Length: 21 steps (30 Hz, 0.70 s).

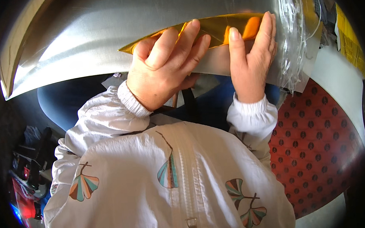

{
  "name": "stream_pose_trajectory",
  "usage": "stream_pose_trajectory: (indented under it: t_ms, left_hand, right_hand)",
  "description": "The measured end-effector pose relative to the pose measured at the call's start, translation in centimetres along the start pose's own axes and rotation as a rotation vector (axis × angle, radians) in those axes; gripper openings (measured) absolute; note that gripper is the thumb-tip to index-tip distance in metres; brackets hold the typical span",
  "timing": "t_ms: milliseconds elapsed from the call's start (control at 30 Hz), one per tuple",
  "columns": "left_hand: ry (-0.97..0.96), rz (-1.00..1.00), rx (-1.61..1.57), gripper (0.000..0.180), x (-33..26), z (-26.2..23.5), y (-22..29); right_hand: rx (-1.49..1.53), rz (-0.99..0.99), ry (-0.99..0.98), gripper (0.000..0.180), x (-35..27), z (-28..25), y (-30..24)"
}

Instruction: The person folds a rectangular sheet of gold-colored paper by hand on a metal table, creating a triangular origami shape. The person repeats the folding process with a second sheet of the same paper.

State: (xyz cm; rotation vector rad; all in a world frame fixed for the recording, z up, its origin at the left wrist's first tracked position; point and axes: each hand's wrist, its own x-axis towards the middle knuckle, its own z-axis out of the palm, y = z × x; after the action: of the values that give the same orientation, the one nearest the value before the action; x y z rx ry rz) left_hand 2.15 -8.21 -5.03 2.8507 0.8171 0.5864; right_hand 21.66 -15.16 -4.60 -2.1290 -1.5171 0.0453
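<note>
A shiny gold foil sheet (217,24), long and narrow in view, lies on a metal tabletop (94,44). Over its left half, my left hand (164,66) has its fingers bent and closed on the foil, with a thin raised gold edge showing between them. The thumb of that hand is mostly hidden below. At the sheet's right end rests my right hand (253,62), its fingers straight and its thumb spread apart, touching the foil. An orange reflection of the fingers shows on the gold surface.
A bundle of clear plastic strips (291,40) hangs over the table's right side. Beyond it are a red patterned surface (314,149) and yellow material (348,37). A wooden edge piece (18,43) borders the table at left. Dark and red items (28,182) sit at lower left.
</note>
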Motion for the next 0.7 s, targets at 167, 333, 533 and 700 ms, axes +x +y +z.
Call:
stream_pose_trajectory:
  t_ms: [167, 333, 533, 700]
  left_hand:
    - [-0.038, -0.005, 0.002, 0.087, -0.2, -0.1, 0.0]
    - [-0.03, -0.008, 0.025, 0.084, 0.0, 0.0, 0.2]
    - [0.003, -0.014, 0.016, 0.078, 0.0, 0.0, 0.1]
    - [-0.177, 0.011, -0.042, 0.084, -3.3, -2.8, -2.2]
  right_hand:
    - [-0.188, 0.078, 0.03, 0.076, 2.5, -1.5, 1.4]
    - [-0.229, -0.174, 0.093, 0.066, 2.3, -2.9, -1.3]
    - [-0.231, -0.156, -0.151, 0.065, -3.0, 0.5, -3.3]
    - [-0.231, -0.199, -0.145, 0.068, -2.4, 0.2, -2.5]
